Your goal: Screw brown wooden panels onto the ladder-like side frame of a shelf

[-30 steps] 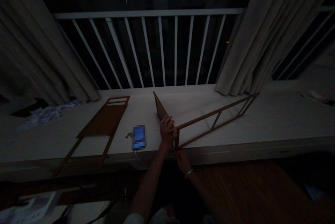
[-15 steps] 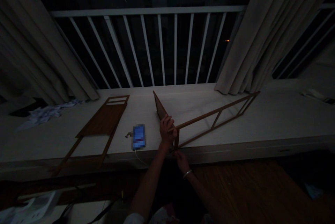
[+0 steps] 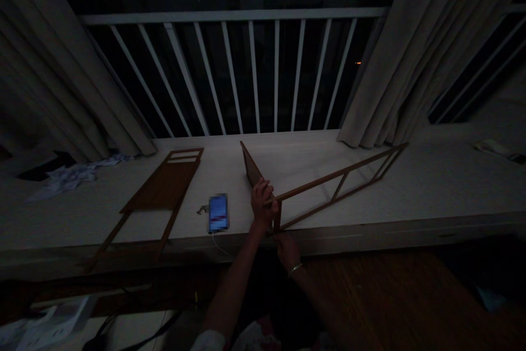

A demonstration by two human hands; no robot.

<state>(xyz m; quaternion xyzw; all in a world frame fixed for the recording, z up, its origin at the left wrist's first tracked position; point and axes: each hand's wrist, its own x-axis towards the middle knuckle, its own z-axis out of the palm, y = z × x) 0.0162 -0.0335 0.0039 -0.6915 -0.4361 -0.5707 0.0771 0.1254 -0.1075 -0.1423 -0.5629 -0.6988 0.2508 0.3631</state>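
On the pale ledge (image 3: 224, 173), the slender wooden frame (image 3: 324, 180) already stood angled from its flat panel (image 3: 251, 166), their shared corner at the front edge. The left hand (image 3: 262, 203) gripped this corner; the right hand (image 3: 288, 249) worked just below, its hold too dark to tell, and the joint seemed unfinished.

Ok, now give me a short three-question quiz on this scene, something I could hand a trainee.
1. True or false: the phone lies between the flat wooden piece and the held wooden frame.
2. Which wrist wears the bracelet: (a) left, (b) right, (c) both?
3. Fill in: of the two hands, the one farther up in the picture, gripping the frame, is the ____ hand.

Key:
1. True.
2. b.
3. Left; the left hand has its fingers around the wood.
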